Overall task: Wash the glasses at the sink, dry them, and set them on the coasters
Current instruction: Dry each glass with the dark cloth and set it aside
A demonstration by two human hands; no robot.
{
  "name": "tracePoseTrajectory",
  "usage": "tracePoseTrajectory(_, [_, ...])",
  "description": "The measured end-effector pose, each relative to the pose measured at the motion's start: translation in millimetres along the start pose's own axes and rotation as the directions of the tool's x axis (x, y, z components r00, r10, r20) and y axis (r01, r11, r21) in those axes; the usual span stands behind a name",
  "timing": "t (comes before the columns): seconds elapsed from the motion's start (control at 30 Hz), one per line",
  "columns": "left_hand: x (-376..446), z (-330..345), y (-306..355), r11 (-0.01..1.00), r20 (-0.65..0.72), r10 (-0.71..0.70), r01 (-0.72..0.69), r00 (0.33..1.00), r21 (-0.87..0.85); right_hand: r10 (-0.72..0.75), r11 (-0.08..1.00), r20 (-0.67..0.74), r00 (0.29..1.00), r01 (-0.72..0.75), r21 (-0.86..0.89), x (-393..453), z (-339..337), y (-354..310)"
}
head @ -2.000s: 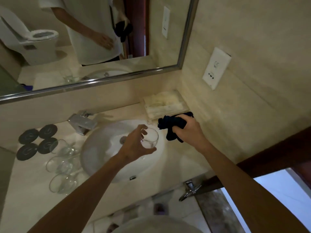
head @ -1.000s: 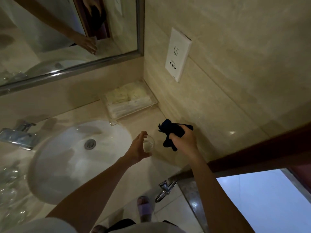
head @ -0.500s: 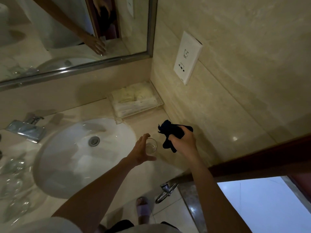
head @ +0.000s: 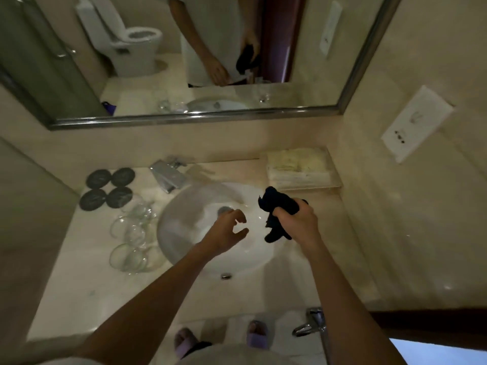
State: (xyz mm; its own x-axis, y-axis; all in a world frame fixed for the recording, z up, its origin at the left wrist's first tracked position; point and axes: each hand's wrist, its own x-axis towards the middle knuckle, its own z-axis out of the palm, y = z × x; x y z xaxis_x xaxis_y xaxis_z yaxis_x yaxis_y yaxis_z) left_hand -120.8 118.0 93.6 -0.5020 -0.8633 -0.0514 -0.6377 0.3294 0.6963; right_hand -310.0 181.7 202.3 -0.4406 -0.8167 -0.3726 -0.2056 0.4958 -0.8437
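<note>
- Dark cloth point(head: 276, 209): bunched in right hand point(head: 296, 223), over sink point(head: 184, 206) right rim.
- Left hand point(head: 226, 231): fingers loosely curled, empty, above basin.
- Glasses point(head: 131, 233): lying beside sink's left rim, near four coasters point(head: 109, 188) on desk point(head: 87, 280).

No legible text, white wall plate point(head: 416, 124) bears small dark marks, too blurred to read

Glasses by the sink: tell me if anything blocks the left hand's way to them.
Nothing visible does. The left hand hovers empty over the sink; the glasses lie on the counter just left of the basin, with only the bare rim between.
</note>
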Motion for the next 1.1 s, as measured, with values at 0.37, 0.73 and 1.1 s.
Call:
tracePoseTrajectory(0.37, [-104.2,-99.0,-88.0,0.951,-0.271,-0.294,0.310,0.916,0.015,-0.071,0.988,0.252,0.965,0.102,-0.112,-33.0,135.0,-53.5])
tracePoseTrajectory(0.73, [-163.8,-119.6,-166.6,0.733,-0.285,-0.629,0.674,0.723,0.091,-0.098,0.963,0.331,0.939,0.173,-0.207,-66.4,229.0,-68.1])
tracePoseTrajectory(1.1, [-174.8,-105.4,-210.6,0.853,-0.243,-0.489,0.401,0.838,-0.334,0.000,0.971,0.231,0.973,0.055,-0.231,-84.0,260.3,-53.7])
